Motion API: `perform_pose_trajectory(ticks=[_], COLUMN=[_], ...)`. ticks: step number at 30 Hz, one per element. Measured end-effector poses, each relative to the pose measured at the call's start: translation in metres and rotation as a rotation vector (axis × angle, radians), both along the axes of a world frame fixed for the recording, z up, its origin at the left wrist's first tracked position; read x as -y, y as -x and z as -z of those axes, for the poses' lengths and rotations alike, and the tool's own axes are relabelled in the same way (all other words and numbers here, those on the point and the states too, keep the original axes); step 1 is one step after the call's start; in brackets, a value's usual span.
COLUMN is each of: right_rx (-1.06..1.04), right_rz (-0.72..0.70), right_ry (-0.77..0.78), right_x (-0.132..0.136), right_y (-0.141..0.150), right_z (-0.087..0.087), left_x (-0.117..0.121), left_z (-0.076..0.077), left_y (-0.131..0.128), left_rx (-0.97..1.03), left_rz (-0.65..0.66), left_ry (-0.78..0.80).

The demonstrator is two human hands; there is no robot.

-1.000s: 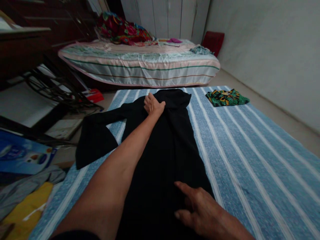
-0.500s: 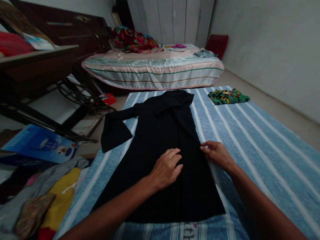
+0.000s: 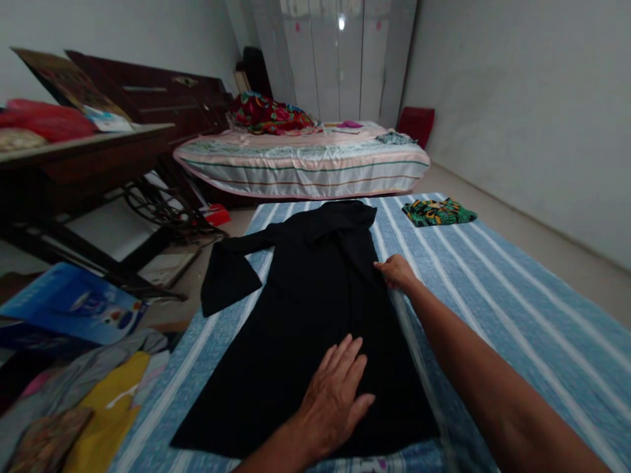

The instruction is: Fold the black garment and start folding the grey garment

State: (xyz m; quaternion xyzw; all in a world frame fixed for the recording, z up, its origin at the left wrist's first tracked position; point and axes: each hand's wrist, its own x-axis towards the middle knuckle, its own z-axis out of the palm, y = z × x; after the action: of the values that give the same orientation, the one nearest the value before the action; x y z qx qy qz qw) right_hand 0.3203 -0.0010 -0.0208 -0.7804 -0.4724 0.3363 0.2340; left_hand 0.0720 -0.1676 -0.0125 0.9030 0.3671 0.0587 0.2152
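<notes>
No words can be read. Blurred lettering is borne by the blue box (image 3: 73, 303), left of the left hand (image 3: 335, 397), and cut-off print by the striped cloth (image 3: 513, 295) near it.

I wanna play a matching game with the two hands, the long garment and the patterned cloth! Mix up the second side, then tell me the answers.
Things:
1. left hand
2. right hand
3. long garment
4. patterned cloth

Places and colours:
A. black, spread out on the striped cover
B. fingers spread, over the lower part of the long garment
C. green, yellow and black
D. fingertips at the long garment's right edge

Right pairs: 1-B, 2-D, 3-A, 4-C
</notes>
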Motion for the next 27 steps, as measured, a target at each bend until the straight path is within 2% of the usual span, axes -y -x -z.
perform_pose_trajectory(ticks=[4, 15, 22, 27], right_rx=[0.02, 0.053, 0.05, 0.035], right_rz=[0.005, -0.007, -0.087, -0.076], right_ry=[0.009, -0.036, 0.039, 0.103], right_x=[-0.016, -0.016, -0.004, 0.005], right_y=[0.003, -0.014, -0.01, -0.005], right_z=[0.001, 0.011, 0.004, -0.004], left_x=[0.002, 0.012, 0.02, 0.027], left_z=[-0.004, -0.003, -0.006, -0.01], left_y=[-0.001, 0.004, 0.005, 0.001], left_rx=[0.012, 0.06, 0.141, 0.181], left_rz=[0.014, 0.119, 0.111, 0.077], left_ry=[0.004, -0.101, -0.171, -0.222])
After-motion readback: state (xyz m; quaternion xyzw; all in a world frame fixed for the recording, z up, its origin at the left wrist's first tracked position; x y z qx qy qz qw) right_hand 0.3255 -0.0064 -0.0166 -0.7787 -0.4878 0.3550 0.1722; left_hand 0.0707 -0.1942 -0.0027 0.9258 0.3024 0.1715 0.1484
